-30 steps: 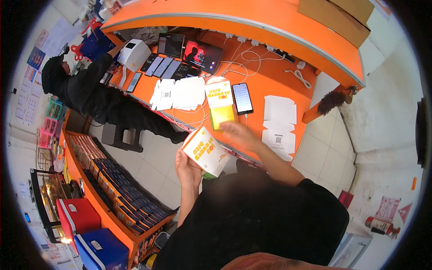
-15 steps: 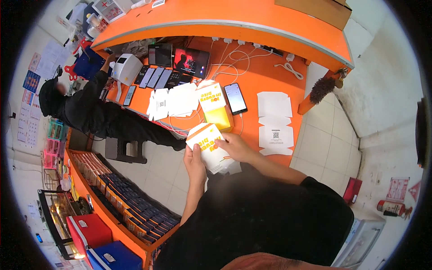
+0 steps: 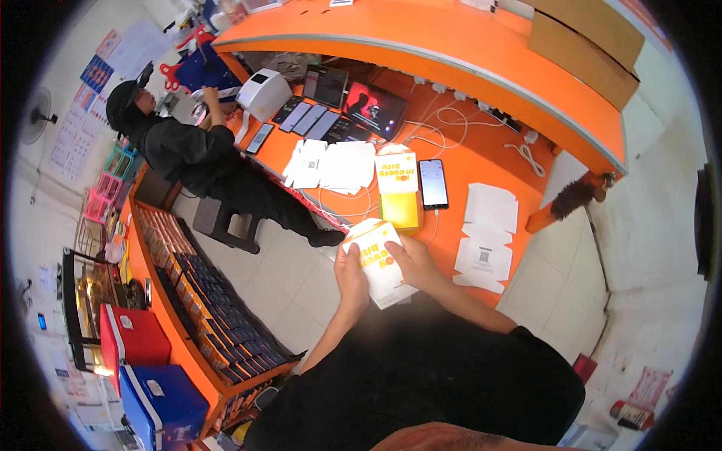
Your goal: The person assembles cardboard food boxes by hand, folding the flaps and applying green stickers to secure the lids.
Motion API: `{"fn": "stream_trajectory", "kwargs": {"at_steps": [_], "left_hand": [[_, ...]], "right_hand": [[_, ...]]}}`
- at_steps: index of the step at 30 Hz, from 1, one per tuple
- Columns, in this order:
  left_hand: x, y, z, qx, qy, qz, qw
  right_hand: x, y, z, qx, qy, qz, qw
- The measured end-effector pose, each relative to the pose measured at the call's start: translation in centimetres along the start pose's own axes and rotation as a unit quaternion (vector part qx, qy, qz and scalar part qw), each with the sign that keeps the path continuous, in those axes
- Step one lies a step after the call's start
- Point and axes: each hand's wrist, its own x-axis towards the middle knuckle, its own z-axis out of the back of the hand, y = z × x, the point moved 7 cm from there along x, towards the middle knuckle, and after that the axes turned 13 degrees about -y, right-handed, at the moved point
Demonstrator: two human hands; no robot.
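Note:
Between both hands I hold a white cardboard carton [image 3: 382,278] with yellow and orange print, at the near edge of the orange counter. My left hand [image 3: 351,280] grips its left side, thumb on the face. From the right, my right hand [image 3: 416,263] closes on the upper right part, thumb pressed on the print. Just beyond stands an open carton [image 3: 400,212] with yellow sides and a printed white flap. Flat unfolded cartons [image 3: 347,167] lie in a pile to its left, and another flat carton sheet [image 3: 486,237] lies to the right.
A phone [image 3: 434,184] on a cable lies beside the yellow carton. Several phones, tablets and a white printer [image 3: 263,94] stand farther left. An orange shelf [image 3: 451,56] overhangs the counter. A person in black [image 3: 203,161] stands at left, near a dark stool [image 3: 226,222].
My view has swung, so the scene sits farther right. The carton stays in both hands, turned slightly more upright. The person at left has drawn an arm back from the printer.

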Motion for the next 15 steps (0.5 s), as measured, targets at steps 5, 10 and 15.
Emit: {"fn": "stream_trajectory", "kwargs": {"at_steps": [5, 10, 15], "left_hand": [[0.0, -1.0, 0.1, 0.053, 0.023, -0.034, 0.998], [0.6, -1.4, -0.6, 0.050, 0.036, 0.009, 0.998], [0.5, -1.6, -0.8, 0.042, 0.046, -0.030, 0.998]], "right_hand": [[-0.1, -1.6, -1.0, 0.095, 0.035, -0.051, 0.994], [0.8, -1.1, 0.0, 0.062, 0.009, -0.053, 0.997], [0.6, -0.7, -0.3, 0.119, 0.072, -0.132, 0.981]]}}
